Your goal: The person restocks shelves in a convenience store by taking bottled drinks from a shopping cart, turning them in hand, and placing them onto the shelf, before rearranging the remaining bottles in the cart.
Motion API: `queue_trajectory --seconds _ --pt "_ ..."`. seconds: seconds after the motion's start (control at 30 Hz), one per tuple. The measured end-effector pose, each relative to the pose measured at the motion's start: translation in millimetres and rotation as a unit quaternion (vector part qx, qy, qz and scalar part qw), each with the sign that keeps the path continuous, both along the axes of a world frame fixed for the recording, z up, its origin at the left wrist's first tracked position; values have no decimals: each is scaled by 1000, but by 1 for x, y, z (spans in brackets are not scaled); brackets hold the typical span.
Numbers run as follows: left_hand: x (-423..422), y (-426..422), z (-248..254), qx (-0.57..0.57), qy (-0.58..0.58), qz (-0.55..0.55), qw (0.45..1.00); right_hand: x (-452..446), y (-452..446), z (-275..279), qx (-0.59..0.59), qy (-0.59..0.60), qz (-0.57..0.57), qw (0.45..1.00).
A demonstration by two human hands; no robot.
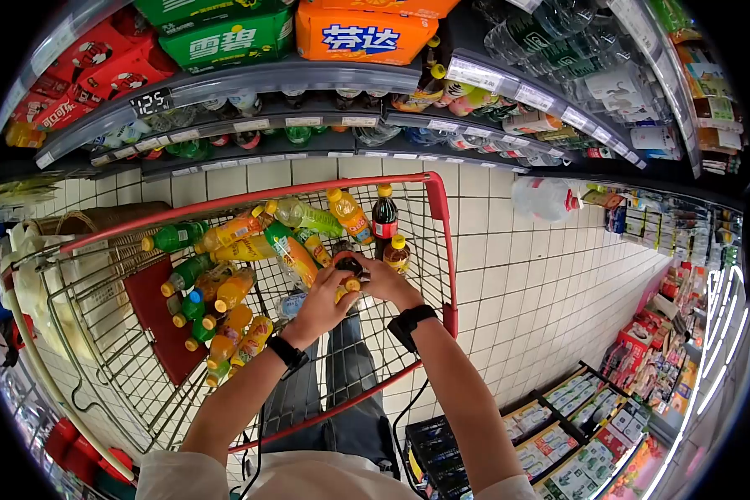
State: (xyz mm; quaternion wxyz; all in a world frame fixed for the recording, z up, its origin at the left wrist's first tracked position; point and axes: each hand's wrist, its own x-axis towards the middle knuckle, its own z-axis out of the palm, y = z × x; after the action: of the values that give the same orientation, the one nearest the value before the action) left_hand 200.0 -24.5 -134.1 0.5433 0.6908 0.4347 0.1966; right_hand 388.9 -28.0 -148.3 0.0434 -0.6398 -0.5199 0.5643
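Observation:
Over the shopping cart [452, 250], my left hand [323, 297] and my right hand [383, 282] meet with fingers curled round a dark bottle [347, 263]. A yellow-orange cap [352, 284] shows between the fingers; which bottle it belongs to I cannot tell. Just beyond my right hand, a cola bottle [384, 218] stands upright beside a yellow-capped bottle [397, 252]. An orange drink bottle [349, 217] leans near them. Past my left hand lies a large orange bottle with a green label [292, 252], and a clear bottle [291, 305] is partly hidden below it.
Several green bottles [193, 307] and orange bottles [236, 287] lie at the cart's left, by a red panel [157, 311]. Shelves hold green packs [225, 42] and orange packs [367, 35]. A large clear jug [544, 198] rests on the tiled floor [508, 275].

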Motion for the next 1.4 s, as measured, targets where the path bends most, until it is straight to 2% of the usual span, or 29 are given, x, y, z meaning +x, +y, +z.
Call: queue_trajectory --seconds 0.03,0.07,0.23,0.3,0.37,0.43,0.47,0.5,0.57,0.63,0.7,0.77,0.83,1.0,1.17,1.37,1.4 --pt "1 1 -1 1 5 0 1000 -1 4 2 9 3 7 1000" --pt "1 3 -2 -14 0 14 1000 -5 4 1 33 71 -37 996" --pt "-6 13 2 -49 28 48 997 -12 5 -16 -11 84 -62 994" --pt "-5 12 2 -35 32 49 998 -11 9 -13 -7 99 -51 994" --pt "-5 7 5 -64 56 52 995 -9 7 -12 18 124 -91 988" --pt "-9 6 -2 -42 60 43 996 5 17 -24 -52 8 -66 996" --pt "-10 6 -5 -18 64 37 997 13 17 -32 16 -25 -72 997" --pt "-9 9 -1 -20 64 38 997 20 25 -27 13 -25 -71 997" --pt "-10 14 7 -19 83 29 996 33 42 -20 -12 -106 -232 967" --pt "-14 19 4 -31 86 19 996 42 49 -39 89 -154 -292 939" --pt "-18 23 1 -43 90 11 995 41 61 -38 84 -148 -282 944" --pt "-22 25 -3 -65 98 -1 993 38 73 -34 15 -88 -348 933" --pt "-25 24 -5 -62 109 1 992 30 84 -28 11 -86 -348 933" --pt "-39 26 -10 -27 108 12 994 20 91 -54 45 -158 -344 924" --pt "-50 27 -14 -48 98 15 994 18 88 -57 72 -179 -347 918" --pt "-56 27 -13 -42 119 33 992 9 81 -49 71 -229 -277 930" --pt "-56 27 -13 -45 132 36 990 7 75 -53 149 -269 -241 921"
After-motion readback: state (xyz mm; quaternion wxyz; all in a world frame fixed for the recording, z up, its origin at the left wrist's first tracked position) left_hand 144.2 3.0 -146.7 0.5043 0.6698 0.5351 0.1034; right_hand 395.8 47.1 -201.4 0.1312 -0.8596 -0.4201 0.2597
